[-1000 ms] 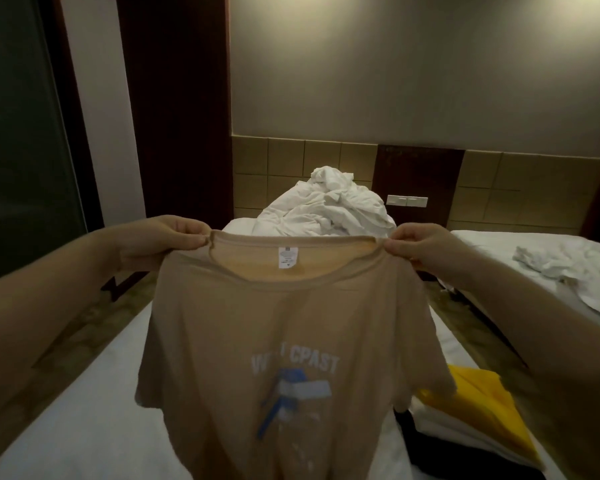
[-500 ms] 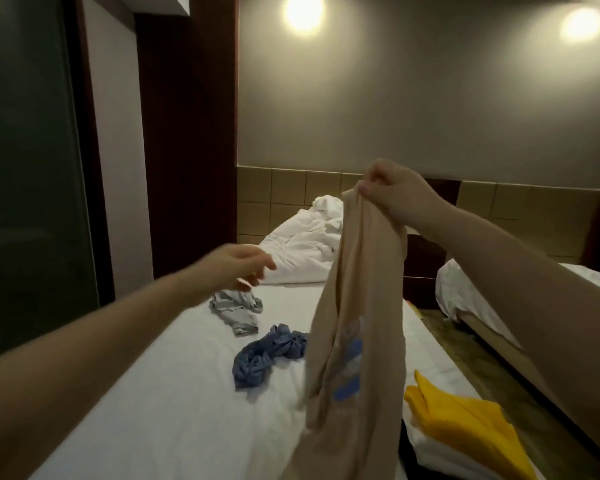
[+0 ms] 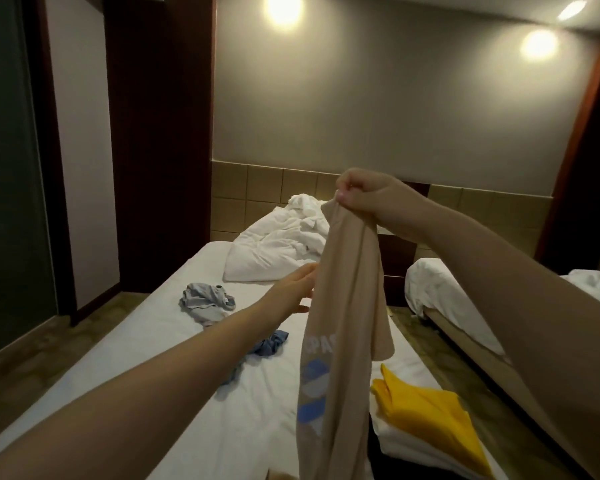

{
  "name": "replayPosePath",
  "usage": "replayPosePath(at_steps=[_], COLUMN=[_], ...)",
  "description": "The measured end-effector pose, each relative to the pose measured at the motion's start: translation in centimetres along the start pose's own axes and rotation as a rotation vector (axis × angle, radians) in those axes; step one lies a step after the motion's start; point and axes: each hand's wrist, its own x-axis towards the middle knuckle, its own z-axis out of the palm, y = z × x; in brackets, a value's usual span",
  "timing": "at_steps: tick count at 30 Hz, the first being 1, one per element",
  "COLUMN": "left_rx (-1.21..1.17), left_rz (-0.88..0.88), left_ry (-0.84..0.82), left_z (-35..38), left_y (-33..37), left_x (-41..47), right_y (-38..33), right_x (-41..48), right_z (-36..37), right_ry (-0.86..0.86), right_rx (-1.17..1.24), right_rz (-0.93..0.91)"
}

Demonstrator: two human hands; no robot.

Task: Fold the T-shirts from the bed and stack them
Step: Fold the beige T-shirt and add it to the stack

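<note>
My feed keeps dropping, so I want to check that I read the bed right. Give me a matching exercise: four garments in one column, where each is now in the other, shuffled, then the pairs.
Garments
1. beige T-shirt
2. yellow T-shirt
3. grey garment
4. blue garment

Places
A. crumpled on the bed, nearer the white pillow
B. hanging from the right hand
C. crumpled on the bed, partly behind the left forearm
D. folded, on top of the stack at the bed's right edge

Pairs: 1-B, 2-D, 3-A, 4-C
</note>
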Motion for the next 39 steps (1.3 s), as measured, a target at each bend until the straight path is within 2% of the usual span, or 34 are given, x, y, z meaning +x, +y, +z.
replayPosePath(at_steps=[3, 6, 9, 13, 16, 19, 23, 26, 31, 34, 36, 39], left_rx=[0.094, 0.217, 0.323, 0.417, 0.331, 0.206, 0.091, 0.147, 0.156, 0.159, 0.162, 0.166], left_rz=[0.044, 0.034, -0.033, -0.126, -0.159, -0.102, -0.081, -0.129, -0.104, -0.072, 0.004, 0.185], left_ry=[-0.023, 0.047, 0.139, 0.334, 0.433, 0.336, 0.128, 0.049, -0.135, -0.117, -0.006, 0.294], left_z=[0.5, 0.2, -1.3, -5.1, -7.9, -9.3, -10.7, -12.0, -13.7, -13.8, -13.7, -13.4], left_y=[-0.1, -0.6, -1.8, -3.1, -2.9, -1.3, 0.4, 0.5, 1.3, 2.4, 3.8, 6.2], left_x=[0.2, 0.3, 0.6, 0.1, -1.1, -2.2, -2.8, -2.8, -3.8, -4.5, -4.8, -4.2], right_y=[0.3, 0.7, 1.3, 2.3, 3.4, 5.2, 6.5, 6.8, 6.8, 6.9, 6.7, 5.9], right_x=[-0.2, -0.2, -0.1, -0.2, -0.7, -1.2, -1.6, -2.0, -3.1, -4.0, -4.3, -3.9], right_z=[-0.3, -0.5, -0.9, -2.4, -3.7, -4.2, -4.1, -3.9, -4.3, -4.3, -4.4, -4.7], right_ry=[-0.074, -0.065, 0.042, 0.219, 0.363, 0.389, 0.369, 0.334, 0.205, 0.015, 0.004, 0.121], right_rx=[0.015, 0.014, 0.032, -0.063, -0.209, -0.331, -0.356, -0.341, -0.126, -0.018, 0.099, 0.417], right_rz=[0.023, 0.041, 0.047, 0.086, 0.084, 0.14, 0.214, 0.241, 0.392, 0.513, 0.491, 0.321])
